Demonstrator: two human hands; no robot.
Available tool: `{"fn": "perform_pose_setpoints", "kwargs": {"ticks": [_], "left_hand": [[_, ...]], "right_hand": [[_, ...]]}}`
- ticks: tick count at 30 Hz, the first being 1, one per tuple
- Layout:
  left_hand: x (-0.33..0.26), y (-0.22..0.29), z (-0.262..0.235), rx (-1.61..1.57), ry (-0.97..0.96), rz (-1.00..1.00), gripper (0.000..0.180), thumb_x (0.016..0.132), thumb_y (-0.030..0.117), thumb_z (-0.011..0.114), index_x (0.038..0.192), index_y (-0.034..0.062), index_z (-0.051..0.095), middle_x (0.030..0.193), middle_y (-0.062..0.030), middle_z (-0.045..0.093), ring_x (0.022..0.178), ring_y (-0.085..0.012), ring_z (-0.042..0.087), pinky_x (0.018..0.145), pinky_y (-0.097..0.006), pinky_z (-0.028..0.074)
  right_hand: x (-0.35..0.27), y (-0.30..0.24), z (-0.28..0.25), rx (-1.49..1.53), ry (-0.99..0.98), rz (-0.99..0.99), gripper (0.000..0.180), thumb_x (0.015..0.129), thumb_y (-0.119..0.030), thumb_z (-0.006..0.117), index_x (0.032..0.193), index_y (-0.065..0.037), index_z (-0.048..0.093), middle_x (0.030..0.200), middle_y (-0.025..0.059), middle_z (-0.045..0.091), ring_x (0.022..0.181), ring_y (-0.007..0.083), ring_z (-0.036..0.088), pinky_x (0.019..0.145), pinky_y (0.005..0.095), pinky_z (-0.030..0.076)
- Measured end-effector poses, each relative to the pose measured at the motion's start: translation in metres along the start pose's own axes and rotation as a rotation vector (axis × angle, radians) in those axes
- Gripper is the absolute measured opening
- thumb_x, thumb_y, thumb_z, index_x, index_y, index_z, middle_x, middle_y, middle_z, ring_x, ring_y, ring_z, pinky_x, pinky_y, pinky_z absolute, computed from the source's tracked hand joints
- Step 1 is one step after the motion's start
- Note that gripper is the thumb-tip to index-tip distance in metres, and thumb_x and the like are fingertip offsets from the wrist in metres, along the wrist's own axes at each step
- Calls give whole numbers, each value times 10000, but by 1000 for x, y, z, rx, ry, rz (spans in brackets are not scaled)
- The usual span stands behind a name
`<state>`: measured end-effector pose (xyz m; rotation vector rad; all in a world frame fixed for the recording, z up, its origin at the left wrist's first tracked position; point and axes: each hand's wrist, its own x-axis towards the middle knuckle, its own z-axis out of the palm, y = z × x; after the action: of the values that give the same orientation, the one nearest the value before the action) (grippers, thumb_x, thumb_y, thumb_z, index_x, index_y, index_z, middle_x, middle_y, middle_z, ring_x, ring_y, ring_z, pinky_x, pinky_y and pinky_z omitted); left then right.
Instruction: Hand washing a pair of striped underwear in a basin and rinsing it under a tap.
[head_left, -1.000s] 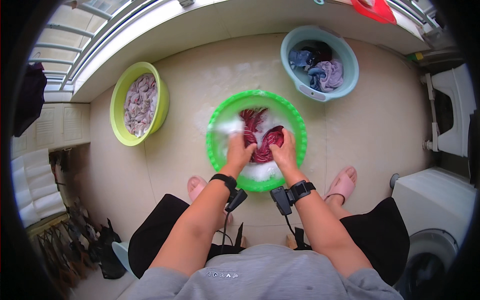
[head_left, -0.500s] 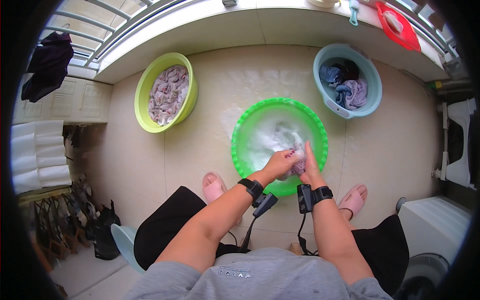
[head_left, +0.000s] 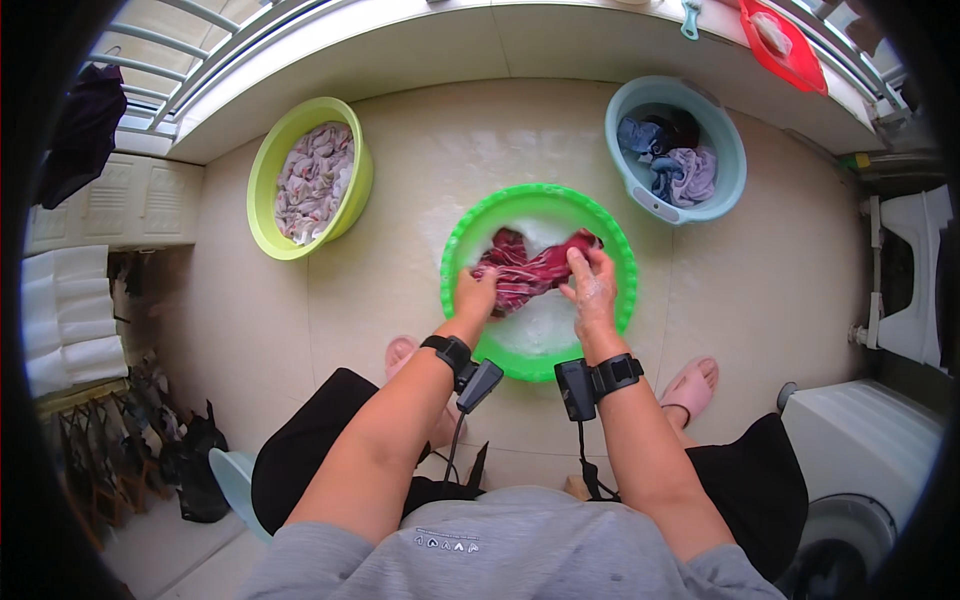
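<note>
Lying between the left hand [head_left: 475, 296], grasping it, and the right hand [head_left: 595, 292], hold unclear, is red cloth [head_left: 526, 280].

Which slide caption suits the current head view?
Left hand and right hand on a red patterned cloth in a sudsy green basin; lime tub and blue tub beyond.

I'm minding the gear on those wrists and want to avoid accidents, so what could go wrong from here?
The black wrist devices sit close to the green basin, so splashing suds might wet them. The red cloth, with the left hand and right hand at it, could slip and splash. Shiny patches on the floor may be wet, perhaps making the pink sandals slide.
</note>
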<state>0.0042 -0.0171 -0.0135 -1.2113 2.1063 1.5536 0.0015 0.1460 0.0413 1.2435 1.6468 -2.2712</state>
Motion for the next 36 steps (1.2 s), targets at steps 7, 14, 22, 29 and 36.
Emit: {"fn": "perform_pose_setpoints", "kwargs": {"ticks": [7, 14, 22, 29, 36], "left_hand": [[-45, -3, 25, 1182, -502, 787, 674, 676, 175, 665, 1268, 67, 359, 1135, -157, 537, 1072, -342, 483, 980, -391, 317], [-27, 12, 15, 718, -181, 535, 488, 741, 48, 535, 1213, 22, 413, 942, -209, 613, 834, -300, 616, 735, -370, 484], [-97, 46, 40, 157, -903, 232, 193, 816, 240, 583, 837, 52, 621, 676, -18, 576, 554, -104, 508, 483, -237, 384], [-53, 24, 47, 786, -229, 1090, 216, 845, 204, 498, 885, 19, 602, 726, -124, 596, 614, -301, 556, 564, -355, 442], [-13, 8, 11, -273, -68, -191, 379, 822, 265, 526, 994, -73, 516, 944, -191, 593, 827, -300, 593, 694, -393, 469]], "right_hand": [[29, 51, -40, -311, -50, -29, 495, 726, -193, 652, 1142, 22, 491, 1107, 189, 550, 1017, 264, 533, 865, 331, 416], [-2, 40, -33, -203, -85, 306, 681, 785, -436, 574, 1291, -43, 344, 1278, 164, 420, 1129, 296, 438, 875, 432, 401], [39, 44, -63, 373, -568, 546, 468, 857, -500, 451, 997, -71, 576, 928, 94, 621, 855, 212, 594, 750, 352, 487], [-8, 54, -16, 308, -126, 311, 266, 883, -265, 487, 1003, -33, 541, 892, 56, 580, 743, 147, 556, 694, 301, 474], [25, 16, -30, -250, 31, -245, 486, 786, -342, 634, 1072, 38, 534, 989, 121, 584, 888, 177, 557, 811, 298, 434]]}}
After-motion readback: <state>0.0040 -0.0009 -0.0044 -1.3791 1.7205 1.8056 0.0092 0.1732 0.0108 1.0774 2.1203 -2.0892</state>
